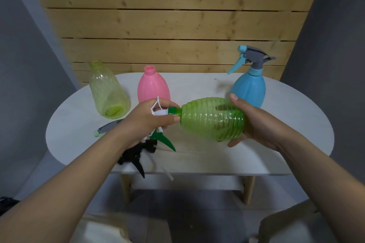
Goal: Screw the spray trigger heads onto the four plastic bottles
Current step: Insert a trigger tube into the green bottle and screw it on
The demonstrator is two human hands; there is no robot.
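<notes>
The person is holding the green ribbed bottle on its side above the white table, with its long axis running left to right across the view and its neck pointing toward the person's left. The right hand is clamped around the base end of that bottle, thumb over the top and fingers showing through the translucent wall from below. The left hand is closed on the green-and-white trigger head, whose green collar is sitting on the bottle neck; the green lever is hanging below the hand. Whether the collar is already seated fully on the thread cannot be told, since the fingers are covering part of the joint. The relation governing the coming move is coaxial alignment: head and bottle are lying along one horizontal line between the two hands, so tightening probably calls for rotating one against the other about that axis without tilting the collar. The blue bottle is standing upright at the back right, just behind the right hand, with its trigger head fitted. The pink bottle and the yellow-green bottle are standing open-necked at the back. A black trigger head and a grey trigger head are lying on the table under the left forearm, nearer the left hand.
</notes>
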